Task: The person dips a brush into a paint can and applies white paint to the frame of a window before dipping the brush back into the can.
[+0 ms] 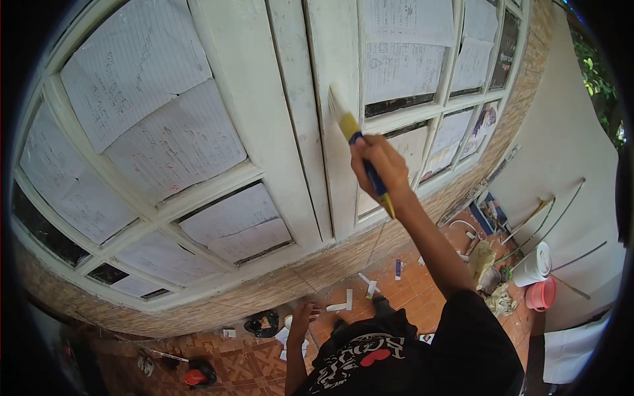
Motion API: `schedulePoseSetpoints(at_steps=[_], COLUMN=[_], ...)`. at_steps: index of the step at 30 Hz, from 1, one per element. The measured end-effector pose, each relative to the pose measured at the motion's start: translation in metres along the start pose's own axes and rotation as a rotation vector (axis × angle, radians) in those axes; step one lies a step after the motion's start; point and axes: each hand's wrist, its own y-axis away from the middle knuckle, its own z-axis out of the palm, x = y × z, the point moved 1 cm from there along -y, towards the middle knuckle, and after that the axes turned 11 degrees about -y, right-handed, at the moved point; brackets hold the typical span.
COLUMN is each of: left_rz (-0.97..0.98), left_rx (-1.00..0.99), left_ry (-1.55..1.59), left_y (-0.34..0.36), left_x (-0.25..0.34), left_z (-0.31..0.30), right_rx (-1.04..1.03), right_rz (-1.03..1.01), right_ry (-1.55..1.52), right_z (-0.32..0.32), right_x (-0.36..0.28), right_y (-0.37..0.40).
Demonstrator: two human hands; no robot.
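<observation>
My right hand (382, 162) is closed around the blue and yellow handle of a paintbrush (374, 173). The brush's pale bristles press against the white wooden window frame (335, 132), on the upright post just right of the dark center gap. Low at my side hangs my left hand (304, 318), its fingers loosely apart and nothing seen in them. Close to it, near the floor, are a small white container (288, 321) and a black plastic bag (263, 323). Handwritten paper sheets (165, 132) cover the panes on both sides of the post.
Below the frame runs a tiled wall strip (290, 287). Scraps of white paper (349, 300) lie on the orange tile floor (396, 300). At right stand a pink bucket (541, 295), a white bucket (532, 265), crumpled cloths and sticks. Sandals (146, 363) sit at lower left.
</observation>
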Motion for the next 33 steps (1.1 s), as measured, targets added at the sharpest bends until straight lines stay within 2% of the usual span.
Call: schedulePoseSetpoints(at_steps=[4, 7, 10, 12, 16, 18, 21, 23, 24, 27, 31, 33], left_rz=[-0.015, -0.038, -0.084, -0.090, -0.040, -0.028, 0.001, 0.031, 0.010, -0.016, -0.081, -0.082], left_rx=[-0.015, -0.034, -0.043, -0.056, -0.054, -0.040, -0.016, -0.007, -0.005, 0.008, -0.027, -0.049], left_ry=[0.030, 0.027, 0.004, -0.008, -0.025, -0.032, -0.029, -0.008, 0.009, 0.042, 0.031, 0.011], left_y=[0.001, 0.007, 0.011, 0.012, 0.005, 0.000, -0.002, -0.004, -0.001, 0.007, 0.013, 0.009], left_x=[-0.015, -0.031, -0.029, -0.033, -0.012, -0.002, -0.002, -0.002, -0.004, -0.013, -0.027, -0.027], left_z=[0.005, 0.006, 0.006, 0.005, 0.000, 0.001, 0.000, 0.001, 0.002, 0.009, 0.015, 0.019], right_rx=[-0.280, -0.670, -0.703, -0.474, 0.001, 0.122, 0.030, -0.128, -0.110, -0.348, -0.510, -0.434], right_rz=[0.286, 0.603, 0.640, 0.544, 0.014, -0.108, 0.005, 0.156, 0.265, 0.444, 0.580, 0.479], right_ry=[-0.104, -0.284, -0.288, -0.207, 0.004, 0.013, -0.010, -0.016, -0.045, -0.129, -0.188, -0.195], right_z=[0.018, 0.018, 0.014, 0.007, -0.014, -0.014, 0.005, 0.016, 0.024, 0.023, 0.007, -0.004], right_x=[-0.014, -0.023, -0.019, -0.023, -0.037, -0.037, -0.021, -0.015, -0.016, -0.032, -0.037, -0.034], right_y=[0.141, 0.231, 0.214, 0.126, -0.010, -0.034, 0.005, 0.071, 0.106, 0.161, 0.120, 0.066])
